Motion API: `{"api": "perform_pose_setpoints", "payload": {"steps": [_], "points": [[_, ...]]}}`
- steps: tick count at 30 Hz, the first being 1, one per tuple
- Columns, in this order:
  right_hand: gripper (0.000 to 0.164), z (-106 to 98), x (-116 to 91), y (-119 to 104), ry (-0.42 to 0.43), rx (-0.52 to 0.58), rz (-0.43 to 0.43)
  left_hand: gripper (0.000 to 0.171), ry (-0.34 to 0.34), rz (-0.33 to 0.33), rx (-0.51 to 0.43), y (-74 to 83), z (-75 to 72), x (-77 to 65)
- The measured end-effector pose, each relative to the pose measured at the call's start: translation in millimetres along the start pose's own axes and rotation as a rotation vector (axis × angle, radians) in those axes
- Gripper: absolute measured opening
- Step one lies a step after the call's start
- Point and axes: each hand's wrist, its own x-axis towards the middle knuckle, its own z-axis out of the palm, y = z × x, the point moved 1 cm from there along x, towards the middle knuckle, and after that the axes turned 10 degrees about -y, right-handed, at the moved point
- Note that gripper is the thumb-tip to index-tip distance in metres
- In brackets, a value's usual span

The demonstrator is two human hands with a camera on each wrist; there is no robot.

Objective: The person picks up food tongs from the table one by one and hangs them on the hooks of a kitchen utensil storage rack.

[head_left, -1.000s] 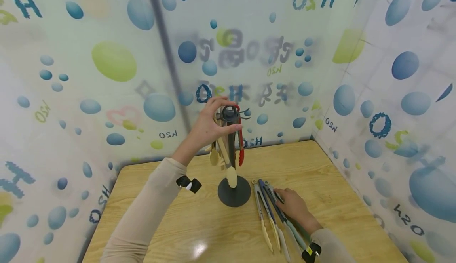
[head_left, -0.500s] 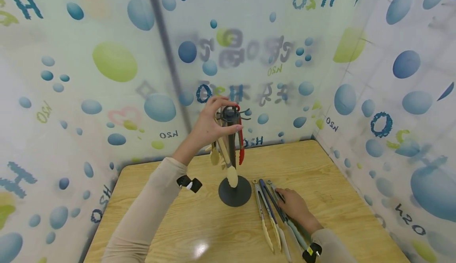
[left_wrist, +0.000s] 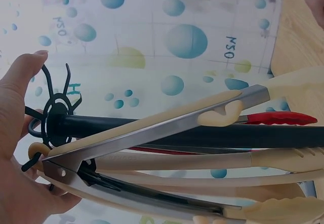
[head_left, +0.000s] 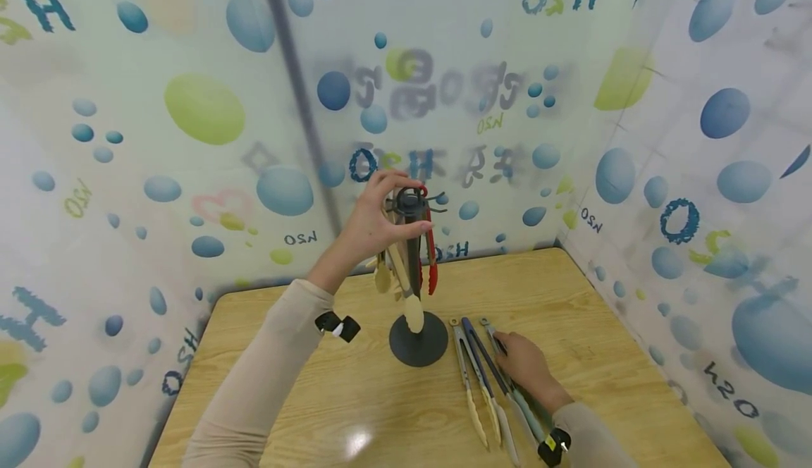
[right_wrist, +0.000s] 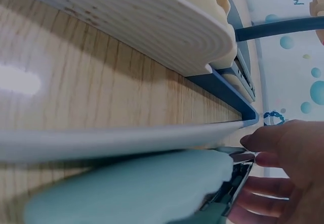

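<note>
My left hand (head_left: 374,216) grips the hooked top of a black utensil stand (head_left: 409,204), thumb on the near side and fingers on the far side. Tongs with cream tips (left_wrist: 152,128), several cream utensils and red tongs (head_left: 433,278) hang from its hooks. On the table to the right, my right hand (head_left: 528,368) holds tongs with pale green tips (right_wrist: 136,188) near their ring end. Blue-handled tongs (head_left: 477,355) with whitish tips lie just left of it. Left of those lie tongs with cream tips (head_left: 471,404). My palm hides part of the held tongs.
The stand's round black base (head_left: 406,355) rests on the wooden table (head_left: 304,397), left of the lying tongs. Patterned curtain walls (head_left: 209,101) rise behind the table and along its sides.
The ring end of the green-tipped tongs has shifted slightly right, away from the blue-handled tongs, with my right hand on them. My left hand stays on the stand's top.
</note>
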Motion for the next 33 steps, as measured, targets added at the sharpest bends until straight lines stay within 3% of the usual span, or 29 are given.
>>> {"api": "perform_pose_setpoints", "payload": {"steps": [7, 19, 33], "points": [[0.050, 1.8, 3.8, -1.2, 0.022, -0.026, -0.019, 0.057, -0.007, -0.010, -0.017, 2.3, -0.8, -0.4], [0.052, -10.6, 8.0, 2.0, 0.014, 0.089, -0.018, 0.057, -0.001, -0.017, -0.014, 0.7, 0.6, -1.4], [0.053, -71.9, 22.0, -15.9, 0.212, 0.190, -0.132, 0.056, -0.003, -0.018, -0.013, 0.7, 0.5, -0.9]]}}
